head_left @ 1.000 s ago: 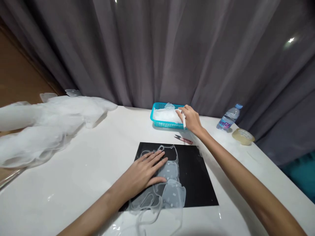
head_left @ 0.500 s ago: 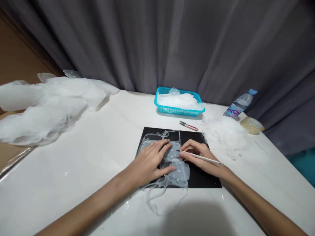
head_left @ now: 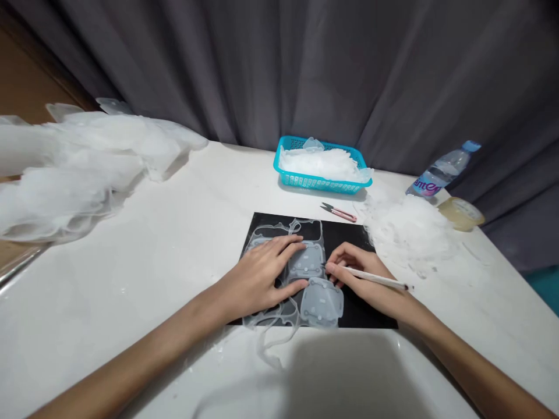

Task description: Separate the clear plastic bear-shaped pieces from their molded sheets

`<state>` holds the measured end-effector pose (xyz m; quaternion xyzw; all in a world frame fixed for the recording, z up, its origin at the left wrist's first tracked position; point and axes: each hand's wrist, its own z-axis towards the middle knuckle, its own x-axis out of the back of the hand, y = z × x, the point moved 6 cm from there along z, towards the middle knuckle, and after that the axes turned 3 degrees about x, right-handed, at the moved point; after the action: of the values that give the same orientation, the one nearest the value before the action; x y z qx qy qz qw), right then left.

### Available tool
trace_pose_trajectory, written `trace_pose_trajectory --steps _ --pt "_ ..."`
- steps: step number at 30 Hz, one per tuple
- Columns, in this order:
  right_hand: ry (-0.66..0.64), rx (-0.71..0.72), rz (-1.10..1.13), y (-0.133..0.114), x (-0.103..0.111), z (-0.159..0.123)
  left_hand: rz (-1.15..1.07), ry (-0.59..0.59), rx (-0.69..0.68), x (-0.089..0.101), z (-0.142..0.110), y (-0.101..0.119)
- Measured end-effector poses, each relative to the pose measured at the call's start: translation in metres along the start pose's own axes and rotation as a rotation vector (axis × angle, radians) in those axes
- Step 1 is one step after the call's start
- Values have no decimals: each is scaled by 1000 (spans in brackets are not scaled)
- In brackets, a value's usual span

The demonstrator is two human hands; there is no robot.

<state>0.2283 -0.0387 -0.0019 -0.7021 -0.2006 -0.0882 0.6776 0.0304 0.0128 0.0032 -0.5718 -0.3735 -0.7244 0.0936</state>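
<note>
Fingers spread, my left hand lies flat on a translucent plastic sheet with rounded panels, small holes and dots. Its thumb reaches the edge of a lower rounded panel. My right hand pinches a slim white craft knife like a pen, its dark pointed tip at the right edge of the upper panel. Under the plastic is a black mat. Thin clear offcut strips curl from the sheet over the mat's front edge. My left hand hides part of the sheet.
Behind the mat lie pink-handled thread snips and a blue basket of white translucent pieces. At right are a heap of clear scraps, a water bottle and a tape roll. Piled translucent sheets fill the left.
The knife and my right hand have moved slightly right, off the upper panel to its edge. The strip along the lower panel's right side is gone from there. The whole view has shifted a little.
</note>
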Motion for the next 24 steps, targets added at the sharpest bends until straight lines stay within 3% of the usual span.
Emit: trace_pose_trajectory --steps 3,6,9,14,17,21,24 --pt "-80 -4 -46 -1 -4 -3 -3 16 13 -3 -1 4" --pt "-43 194 -152 -14 0 -4 -45 12 27 -1 0 6" --pt "-102 391 -202 -23 -3 -4 -79 -13 40 1 2 5" --pt "-156 557 -193 -24 -15 -3 -98 -18 37 2 3 0" --pt "-112 521 -178 -22 -18 -2 -102 -19 31 1 2 -1" --pt "-50 355 -144 -17 -15 -4 -102 -44 31 1 3 -2" --pt "-66 341 -156 -16 -14 -8 -93 -55 37 0 3 -2"
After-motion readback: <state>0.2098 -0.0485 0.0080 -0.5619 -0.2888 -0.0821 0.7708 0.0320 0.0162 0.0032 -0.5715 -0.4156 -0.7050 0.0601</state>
